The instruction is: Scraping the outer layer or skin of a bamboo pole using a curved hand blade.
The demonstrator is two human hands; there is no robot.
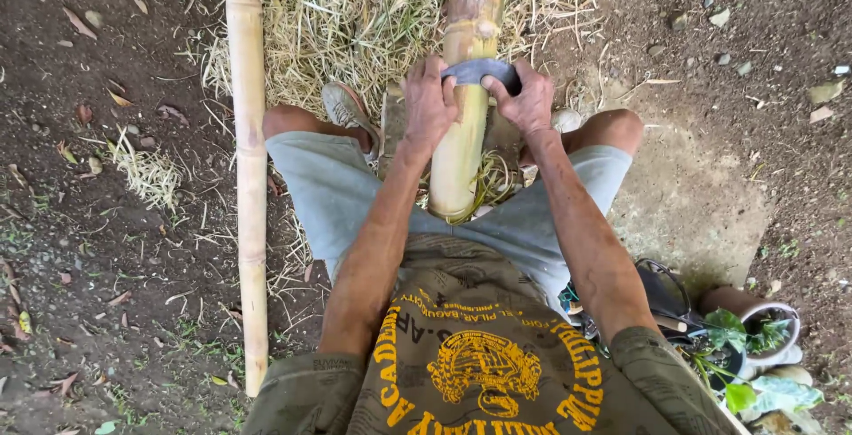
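A thick yellow-brown bamboo pole (467, 124) runs away from me between my knees, its near end resting at my lap. Across it lies a curved grey metal blade (479, 69). My left hand (426, 102) grips the blade's left end and my right hand (528, 98) grips its right end, both pressed against the pole just below a node. Fine bamboo shavings (486, 185) curl beside the pole's near end.
A second, thinner pale bamboo pole (248, 169) lies on the dirt to my left. A heap of dry straw-like shavings (355, 18) spreads ahead. A sandalled foot (348, 108) shows by my left knee. Pots with green plants (745, 328) stand at lower right.
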